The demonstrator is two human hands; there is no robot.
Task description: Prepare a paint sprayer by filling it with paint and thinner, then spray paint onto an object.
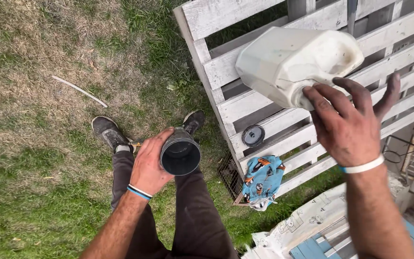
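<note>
Grip, left: left hand (pixel 149 165) wraps a dark tube (pixel 180 152), open mouth facing me; I read this as steadying it upright.
Grip, right: right hand (pixel 348 122) spread wide, fingertips on white jug (pixel 295 62) at 1 o'clock.
Jug: lies tilted on grey pallet (pixel 264 103).
Surroundings: round lid (pixel 253 135), patterned cloth (pixel 263 178) at 5 o'clock of tube.

The jug (pixel 293 64) is matt, grimy white plastic. The pallet (pixel 245 62) is rough, weathered grey wood, the cup (pixel 180 152) dull dark plastic, and the rag (pixel 262 180) soft printed cloth.
</note>
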